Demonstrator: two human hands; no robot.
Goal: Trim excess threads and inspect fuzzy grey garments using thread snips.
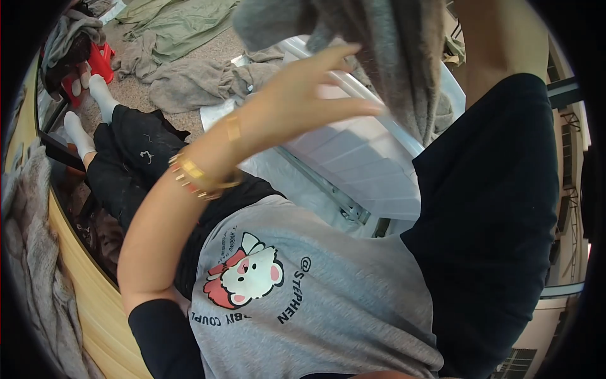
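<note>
My left hand reaches up across the middle, wearing gold-coloured bracelets. Its fingers are stretched out and apart, a little smeared by motion, and nothing shows in them. Just beyond the fingertips hangs a grey-brown fuzzy cloth, blurred at its upper end, which the top edge cuts off. I cannot tell whether the fingertips touch it. A bare arm runs up from the black sleeve at the right and leaves the picture at the top; my right hand is out of sight. Below the cloth stands a white plastic bin.
More grey fuzzy cloth and an olive-green cloth lie on the floor at the far left. A red plastic stool stands beyond my white-socked feet. A wooden edge with grey fabric runs along the left.
</note>
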